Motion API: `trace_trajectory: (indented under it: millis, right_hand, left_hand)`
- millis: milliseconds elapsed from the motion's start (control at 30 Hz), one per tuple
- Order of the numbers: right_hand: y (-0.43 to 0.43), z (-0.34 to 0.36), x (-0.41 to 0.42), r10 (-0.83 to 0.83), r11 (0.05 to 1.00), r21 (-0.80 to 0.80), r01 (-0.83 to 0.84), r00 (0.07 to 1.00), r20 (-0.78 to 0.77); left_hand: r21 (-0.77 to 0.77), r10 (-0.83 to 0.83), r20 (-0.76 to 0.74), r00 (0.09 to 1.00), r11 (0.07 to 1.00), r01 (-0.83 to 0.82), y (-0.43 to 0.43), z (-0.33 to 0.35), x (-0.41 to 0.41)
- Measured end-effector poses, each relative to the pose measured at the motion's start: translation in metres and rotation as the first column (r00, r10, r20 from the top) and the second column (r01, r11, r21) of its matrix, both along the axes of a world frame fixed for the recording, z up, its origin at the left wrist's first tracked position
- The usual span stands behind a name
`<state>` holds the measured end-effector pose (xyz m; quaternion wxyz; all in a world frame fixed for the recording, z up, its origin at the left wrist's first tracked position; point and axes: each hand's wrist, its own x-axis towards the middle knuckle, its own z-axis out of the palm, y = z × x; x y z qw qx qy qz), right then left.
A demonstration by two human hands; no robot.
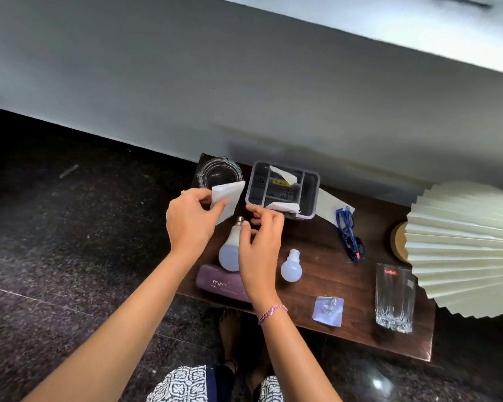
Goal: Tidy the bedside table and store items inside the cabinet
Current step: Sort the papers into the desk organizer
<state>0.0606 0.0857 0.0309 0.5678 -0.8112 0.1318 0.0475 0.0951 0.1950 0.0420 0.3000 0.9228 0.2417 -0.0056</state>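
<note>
**A:** While the left hand (189, 224) holds it, where is the white folded paper scrap (230, 195)?

**B:** Above the dark wooden surface (331, 274), at nine o'clock from the grey plastic compartment tray (311, 195). Thumb and forefinger pinch its near edge.

**A:** How will it handle?

**B:** Probably light, limp and easily torn, so a corner pinch should do.

**A:** And the right hand (259, 250)?

**B:** Palm down, fingers curled at the tray's seven o'clock corner. I cannot tell whether its grip holds anything.

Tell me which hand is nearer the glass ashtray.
Left. The left hand, pinching white paper, sits just short of the ashtray; the right hand is to its right by the grey organizer.
</note>
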Motion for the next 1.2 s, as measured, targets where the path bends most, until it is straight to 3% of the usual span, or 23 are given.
trace_trajectory:
  millis: [100, 200, 367, 533, 700, 767, 1200]
  right_hand:
    - [-0.002, 0.013, 0.004, -0.12, 0.95, 0.261, 0.172, 0.971, -0.206]
    - [-0.004, 0.021, 0.015, -0.082, 0.824, 0.496, 0.275, 0.923, -0.376]
    - [-0.008, 0.031, 0.034, 0.014, 0.721, 0.638, 0.27, 0.915, -0.403]
    - [-0.013, 0.035, 0.051, 0.072, 0.687, 0.69, 0.228, 0.923, -0.377]
    - [-0.015, 0.035, 0.062, 0.062, 0.687, 0.692, 0.221, 0.931, -0.359]
    - [-0.018, 0.028, 0.067, 0.04, 0.677, 0.691, 0.254, 0.925, -0.379]
    - [-0.013, 0.029, 0.068, 0.062, 0.777, 0.598, 0.196, 0.922, -0.382]
  left_hand:
    - [-0.069, 0.002, 0.063, 0.998, 0.998, 0.002, -0.015, 0.014, 0.005]
    - [-0.216, 0.015, 0.069, 0.997, 0.976, 0.0, -0.027, 0.019, 0.012]
    - [-0.447, 0.086, -0.007, 0.996, 0.891, -0.08, -0.041, 0.021, 0.026]
    - [-0.575, 0.149, -0.069, 0.986, 0.802, -0.162, -0.05, 0.03, 0.035]
    - [-0.795, 0.242, -0.084, 0.967, 0.569, -0.212, -0.048, 0.036, 0.045]
    - [-0.827, 0.216, -0.11, 0.97, 0.521, -0.21, -0.051, 0.03, 0.048]
    - [-0.803, 0.175, -0.216, 0.96, 0.527, -0.277, -0.057, 0.017, 0.053]
